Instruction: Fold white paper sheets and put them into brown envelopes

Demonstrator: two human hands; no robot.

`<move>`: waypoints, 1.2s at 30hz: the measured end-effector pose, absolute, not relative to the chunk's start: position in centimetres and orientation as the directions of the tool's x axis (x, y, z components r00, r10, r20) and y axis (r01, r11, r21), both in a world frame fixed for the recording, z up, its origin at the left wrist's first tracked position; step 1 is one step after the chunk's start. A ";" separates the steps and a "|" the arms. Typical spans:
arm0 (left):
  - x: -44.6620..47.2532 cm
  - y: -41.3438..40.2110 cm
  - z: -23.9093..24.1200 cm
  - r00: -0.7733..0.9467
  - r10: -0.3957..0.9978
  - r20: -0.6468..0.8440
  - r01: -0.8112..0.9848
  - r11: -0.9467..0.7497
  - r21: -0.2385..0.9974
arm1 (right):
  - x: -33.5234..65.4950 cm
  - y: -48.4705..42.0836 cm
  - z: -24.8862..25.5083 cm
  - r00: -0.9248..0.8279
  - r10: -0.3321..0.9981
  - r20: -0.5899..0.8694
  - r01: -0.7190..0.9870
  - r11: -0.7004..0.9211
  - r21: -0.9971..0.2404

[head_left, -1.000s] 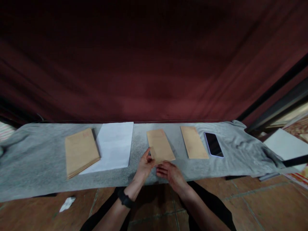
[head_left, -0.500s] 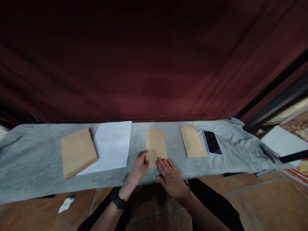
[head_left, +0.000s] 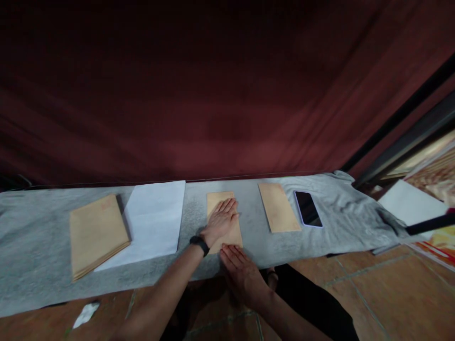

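Observation:
A brown envelope (head_left: 214,201) lies flat in the middle of the grey cloth (head_left: 35,237) that covers the table. My left hand (head_left: 221,220), with a black band on its wrist, lies open and flat on top of this envelope, fingers stretched toward the far edge. My right hand (head_left: 242,273) rests open at the envelope's near edge, fingers pointing at it and touching the cloth by the table's front.
A stack of brown envelopes (head_left: 95,234) lies at the left beside a white sheet (head_left: 149,222). Another brown envelope (head_left: 278,213) and a black phone (head_left: 307,208) lie to the right. A dark red curtain (head_left: 213,94) hangs behind. White scrap (head_left: 85,315) lies on the tiled floor.
My left hand has slid from the envelope's near left corner up onto its middle and flattened. My right hand stays at the near edge. The envelope has been straightened.

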State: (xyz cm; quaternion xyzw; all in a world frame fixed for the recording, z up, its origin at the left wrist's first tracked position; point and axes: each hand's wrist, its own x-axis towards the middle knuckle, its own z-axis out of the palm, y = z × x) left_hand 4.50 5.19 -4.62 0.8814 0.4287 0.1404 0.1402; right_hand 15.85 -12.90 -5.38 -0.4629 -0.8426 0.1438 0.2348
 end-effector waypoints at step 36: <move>1.5 -10.6 -3.7 0.701 0.691 0.174 0.636 -0.717 0.286 | 19.7 -6.2 -5.0 -0.332 0.939 0.094 0.782 0.330 -0.529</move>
